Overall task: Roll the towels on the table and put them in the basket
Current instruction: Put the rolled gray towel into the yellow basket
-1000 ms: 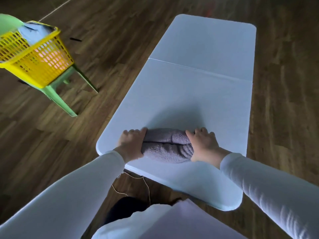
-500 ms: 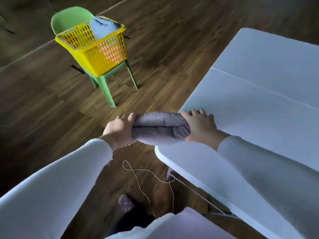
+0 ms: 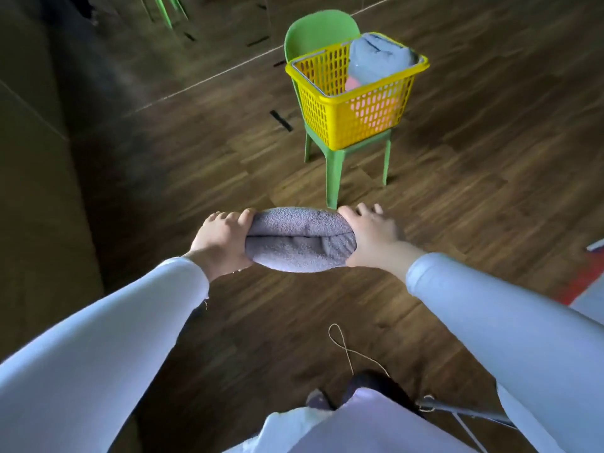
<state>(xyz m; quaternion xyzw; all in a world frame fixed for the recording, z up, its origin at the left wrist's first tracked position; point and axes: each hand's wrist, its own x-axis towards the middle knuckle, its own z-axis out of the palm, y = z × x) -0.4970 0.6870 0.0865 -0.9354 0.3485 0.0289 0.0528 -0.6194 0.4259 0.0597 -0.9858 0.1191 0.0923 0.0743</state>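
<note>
**Soft roll held by both ends, basket ahead**

Nearest the camera, two pale sleeves [image 3: 130, 322] reach forward. A thin cord [image 3: 346, 349] loops on the wooden floor [image 3: 196, 178], below and well behind the fingers. The left hand [image 3: 222, 243] and the right hand [image 3: 372, 240] each clasp one end of the grey towel [image 3: 299, 245], with fingers [image 3: 228, 218] curled over its top. The towel is rolled into a short, fat bundle that spans the gap between the two palms. It is in the air above the floor and touches nothing else.

It looks like light, thick, soft terry, neither slippery nor fragile. It bulges in the middle, and a seam runs along its length where the outer flap ends. That flap would likely spring loose if one end were released, so the grip shown, pressing inward at both ends, seems sound. One hand wrapped round the middle with the flap pinned under the fingers should also work.

Well beyond the fingertips, a little to the right, the yellow basket [image 3: 359, 120] sits on a green chair [image 3: 332, 178]. A blue-grey towel [image 3: 379, 60] fills its right side, with something pink [image 3: 353, 83] beneath. The left side of the basket looks free.
</note>
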